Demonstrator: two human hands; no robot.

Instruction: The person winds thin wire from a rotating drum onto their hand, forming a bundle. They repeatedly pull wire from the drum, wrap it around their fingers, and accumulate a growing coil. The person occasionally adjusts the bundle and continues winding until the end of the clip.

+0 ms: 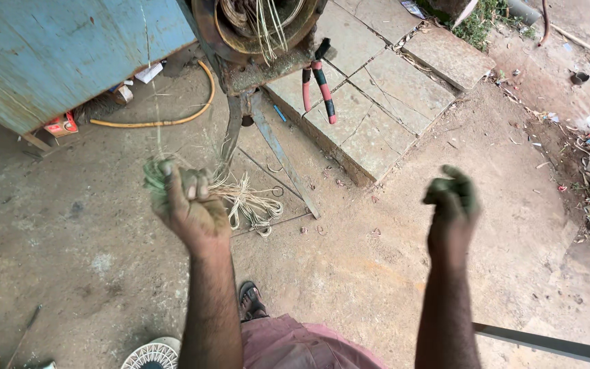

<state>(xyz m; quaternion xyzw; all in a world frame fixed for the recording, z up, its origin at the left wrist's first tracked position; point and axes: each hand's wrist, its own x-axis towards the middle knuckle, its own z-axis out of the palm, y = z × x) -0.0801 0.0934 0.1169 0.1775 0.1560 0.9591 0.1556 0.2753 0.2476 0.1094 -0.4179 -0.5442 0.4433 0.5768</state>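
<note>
1. In the upper left of the frame stands a blue metal cabinet (69,55), with a yellow hose (172,121) curling over the dirt floor (69,239) beside it.
2. Left of centre, the left hand (189,205) is closed in a fist around a bundle of pale thin strands (247,201), gripping it near one end. The rest hangs in loose loops just right of the fist, above the floor. A single strand (153,82) runs from the fist up toward the top edge of the frame, seemingly taut.
3. The strands look light and springy rather than limp, since the loops hold their curve. Whether they are wire or stiff fibre cannot be told from this view. Judging by that, they would likely tangle easily and slip through a loose hold, so a full fist around the gathered part, as here, seems the safest place to take them.
4. At top centre, a rusty round drum (254,34) on a metal stand (274,150) holds more of the same strands. Red-handled cutters (319,85) hang at its right side.
5. Behind the stand lies a step of stone slabs (384,102).
6. Right of centre, the right hand (453,205) is raised, empty and loosely curled, its fingers stained dark green. It is well apart from the bundle.
7. At the lower right edge, a grey bar (548,345) crosses the corner.
</note>
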